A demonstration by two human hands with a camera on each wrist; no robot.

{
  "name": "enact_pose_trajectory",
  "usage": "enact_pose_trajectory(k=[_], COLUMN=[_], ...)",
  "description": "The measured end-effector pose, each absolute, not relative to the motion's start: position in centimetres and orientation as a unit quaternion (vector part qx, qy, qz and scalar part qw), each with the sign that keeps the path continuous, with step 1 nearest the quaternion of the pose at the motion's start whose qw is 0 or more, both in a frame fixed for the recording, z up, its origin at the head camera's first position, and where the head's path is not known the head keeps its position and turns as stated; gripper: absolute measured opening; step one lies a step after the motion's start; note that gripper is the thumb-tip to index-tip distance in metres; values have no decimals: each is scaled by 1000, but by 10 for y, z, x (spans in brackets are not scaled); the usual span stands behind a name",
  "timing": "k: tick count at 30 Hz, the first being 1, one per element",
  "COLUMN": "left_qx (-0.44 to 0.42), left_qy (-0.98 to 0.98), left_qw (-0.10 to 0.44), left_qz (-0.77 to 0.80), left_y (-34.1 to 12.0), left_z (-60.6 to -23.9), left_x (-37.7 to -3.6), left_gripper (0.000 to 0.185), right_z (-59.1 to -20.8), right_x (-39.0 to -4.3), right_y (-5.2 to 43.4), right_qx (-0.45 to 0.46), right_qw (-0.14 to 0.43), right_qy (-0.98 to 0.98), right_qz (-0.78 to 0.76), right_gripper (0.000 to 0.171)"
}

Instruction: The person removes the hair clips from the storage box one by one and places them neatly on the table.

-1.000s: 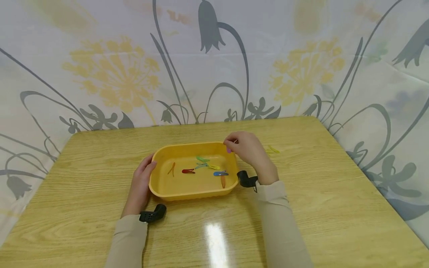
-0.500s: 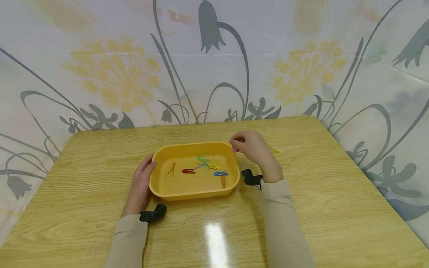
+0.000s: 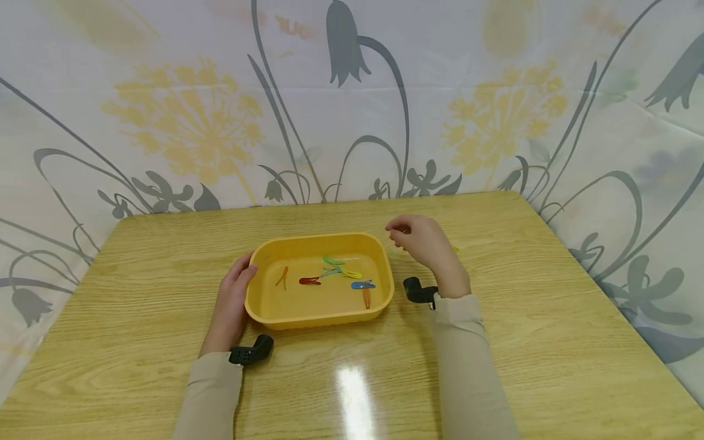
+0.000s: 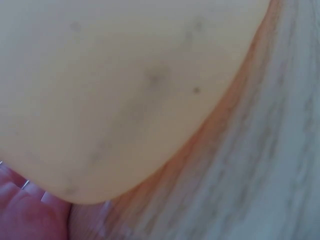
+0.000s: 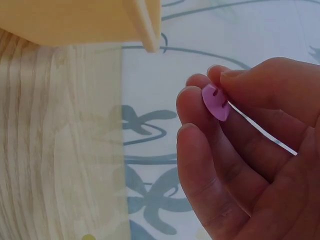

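Observation:
My left hand grips the left end of a yellow plastic basin, its thumb over the rim and its fingers along the outer wall. Just off the basin's back right corner is my right hand. In the right wrist view its thumb and fingertips pinch a small pink hair clip with two dark slots. Inside the basin lie several hair clips, among them a red clip, a blue clip, a green clip and an orange clip.
On the wood-grain table, a yellow clip shows partly from behind the right hand. A flower-patterned cloth hangs along the table's back edge. Both wrists wear a black camera.
The right hand has moved rightward, from over the basin's right rim to just outside it, with the pink hair clip still pinched. Left hand and basin stay put.

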State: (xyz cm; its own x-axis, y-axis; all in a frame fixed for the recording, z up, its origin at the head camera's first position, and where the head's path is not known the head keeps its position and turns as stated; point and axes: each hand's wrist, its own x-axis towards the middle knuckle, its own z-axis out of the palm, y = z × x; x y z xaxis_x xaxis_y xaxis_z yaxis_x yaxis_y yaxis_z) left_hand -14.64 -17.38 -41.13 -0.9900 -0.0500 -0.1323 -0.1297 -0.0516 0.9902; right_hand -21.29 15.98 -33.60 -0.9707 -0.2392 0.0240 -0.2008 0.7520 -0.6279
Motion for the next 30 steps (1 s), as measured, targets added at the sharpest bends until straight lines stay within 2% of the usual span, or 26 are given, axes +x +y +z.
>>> enact_pose_trajectory(k=[17,24,30], left_qx=[-67,-74,-72], left_qy=[684,684,684], left_qw=[27,27,30], left_qz=[726,725,725], left_y=[-173,-173,-173], left_z=[-410,-409,-409], left_x=[-146,-146,-146], left_gripper=[48,48,48], right_z=[-349,-354,-357], right_x=[-218,-221,-222], right_y=[178,187,191], right_qx=[-103,-84,-78], right_qw=[5,-19,-41], right_qy=[928,931,927], right_qz=[-358,-355,-365], right_gripper=[32,24,26])
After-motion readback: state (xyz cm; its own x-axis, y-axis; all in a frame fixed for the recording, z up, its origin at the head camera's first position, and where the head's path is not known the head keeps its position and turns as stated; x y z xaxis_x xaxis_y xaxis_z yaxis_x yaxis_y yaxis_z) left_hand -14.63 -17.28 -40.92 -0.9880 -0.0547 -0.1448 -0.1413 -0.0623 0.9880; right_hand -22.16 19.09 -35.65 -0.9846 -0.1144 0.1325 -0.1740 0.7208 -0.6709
